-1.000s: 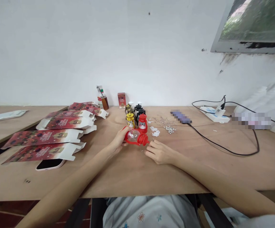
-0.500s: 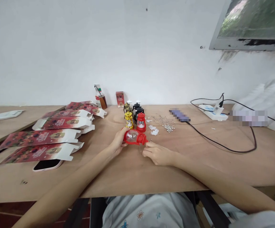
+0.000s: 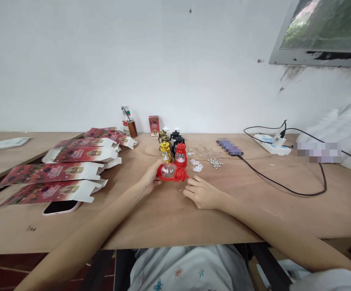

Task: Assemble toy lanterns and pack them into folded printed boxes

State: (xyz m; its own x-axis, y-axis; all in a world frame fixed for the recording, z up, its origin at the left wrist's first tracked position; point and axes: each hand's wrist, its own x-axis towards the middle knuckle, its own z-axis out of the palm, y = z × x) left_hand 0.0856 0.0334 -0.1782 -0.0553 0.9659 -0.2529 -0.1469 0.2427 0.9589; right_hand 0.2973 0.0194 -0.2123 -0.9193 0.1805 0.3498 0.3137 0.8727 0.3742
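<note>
My left hand (image 3: pixel 150 178) is closed around the base of a small red lantern (image 3: pixel 168 171) with a clear bulb. The lantern lies on its side in the air, its red cap pointing right. Just beside that cap is my right hand (image 3: pixel 202 193), its fingers curled into a pinch; what they hold, if anything, is too small to make out. Beyond the held lantern stand another red lantern (image 3: pixel 180 154), a gold lantern (image 3: pixel 165 152) and several black and bronze ones. Close by lie white paper bits (image 3: pixel 197 166), round button-like pieces (image 3: pixel 215 162) and thin wires (image 3: pixel 210 152).
Several red printed boxes (image 3: pixel 72 173) lie at the left, partly over a phone (image 3: pixel 60 207). A bottle (image 3: pixel 130 126) and an upright small box (image 3: pixel 154 126) stand by the wall. At the right, a black cable (image 3: pixel 280 185) runs near a white power strip (image 3: pixel 271 144).
The held lantern has risen slightly and shifted a little left. A thin wire loop seen under its cap earlier is now hard to make out. The right hand stays almost in place.
</note>
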